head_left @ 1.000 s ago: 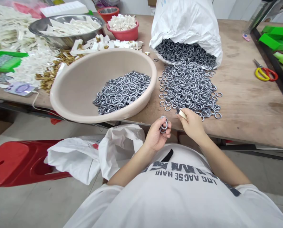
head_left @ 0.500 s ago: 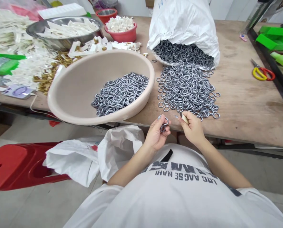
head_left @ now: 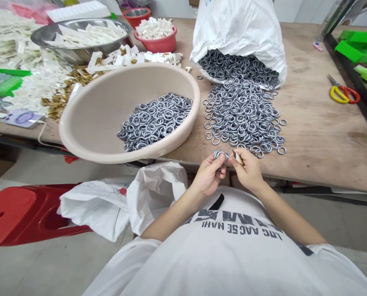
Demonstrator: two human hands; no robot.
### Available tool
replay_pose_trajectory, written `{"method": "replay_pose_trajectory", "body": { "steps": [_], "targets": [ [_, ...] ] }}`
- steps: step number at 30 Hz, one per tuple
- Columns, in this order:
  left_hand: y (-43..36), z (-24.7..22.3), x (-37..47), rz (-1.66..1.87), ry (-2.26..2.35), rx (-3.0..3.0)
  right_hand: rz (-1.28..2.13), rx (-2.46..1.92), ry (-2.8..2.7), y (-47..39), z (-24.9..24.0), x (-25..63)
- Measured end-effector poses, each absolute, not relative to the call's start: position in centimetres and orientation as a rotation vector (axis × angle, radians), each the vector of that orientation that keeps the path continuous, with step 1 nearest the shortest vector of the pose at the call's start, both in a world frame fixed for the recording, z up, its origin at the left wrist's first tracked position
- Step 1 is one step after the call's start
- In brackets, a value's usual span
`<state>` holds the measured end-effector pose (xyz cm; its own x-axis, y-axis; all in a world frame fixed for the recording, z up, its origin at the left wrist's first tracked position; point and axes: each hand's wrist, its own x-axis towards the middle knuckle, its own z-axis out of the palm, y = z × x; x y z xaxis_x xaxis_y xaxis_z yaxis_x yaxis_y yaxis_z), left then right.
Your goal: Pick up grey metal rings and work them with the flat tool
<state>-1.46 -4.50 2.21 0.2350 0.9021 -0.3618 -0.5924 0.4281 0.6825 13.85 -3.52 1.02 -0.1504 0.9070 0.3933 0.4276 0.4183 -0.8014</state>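
Observation:
My left hand (head_left: 208,174) is closed on several grey rings (head_left: 220,155) at the table's front edge. Close beside it on the right, my right hand (head_left: 247,169) grips a small cream-handled tool (head_left: 238,157) with a dark tip. The fingertips of both hands nearly meet at the rings. Beyond them lies a heap of grey rings (head_left: 241,115), spilling from a white sack (head_left: 237,28). A large beige basin (head_left: 91,111) to the left holds more such rings.
Scissors (head_left: 343,93) and green trays (head_left: 358,46) are on the right. White parts, a steel bowl (head_left: 78,53) and a red bowl (head_left: 161,44) stand at the back left. A red stool (head_left: 13,213) and a white bag (head_left: 155,193) are below the table.
My left hand has moved slightly right, bringing its rings against the fingers of my right hand. The gap between the hands has narrowed.

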Motion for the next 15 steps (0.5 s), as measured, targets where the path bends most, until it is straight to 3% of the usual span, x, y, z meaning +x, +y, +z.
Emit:
{"method": "replay_pose_trajectory", "body": {
  "steps": [15],
  "targets": [
    [-4.57,2.05,-0.88,1.100,0.809,0.467,0.746,-1.033,-1.638,-3.74,0.80,13.84]
  ]
}}
